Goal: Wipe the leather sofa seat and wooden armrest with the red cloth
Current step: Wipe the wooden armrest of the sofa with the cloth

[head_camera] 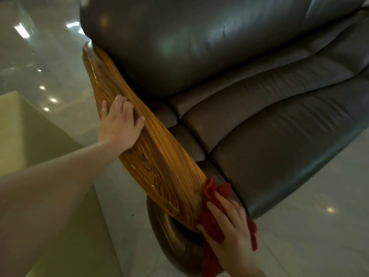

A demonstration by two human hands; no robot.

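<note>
Red cloth (211, 222): bunched at the near end of the wooden armrest (143, 148), on the edge that faces the seat, part of it hanging below the front of the arm. Right hand (229, 226) lies flat on the cloth, fingers spread and extended, pressing it to the armrest; no closed grasp. Left hand (119, 124) rests palm-down at mid-length of the armrest, on its outer edge, fingers loosely open, holding nothing. Leather sofa seat (279, 140) beside the armrest, dark and glossy. A pale box-like object (30, 132) stands just beyond the armrest's outer edge on the tiled floor (319, 236).
</note>
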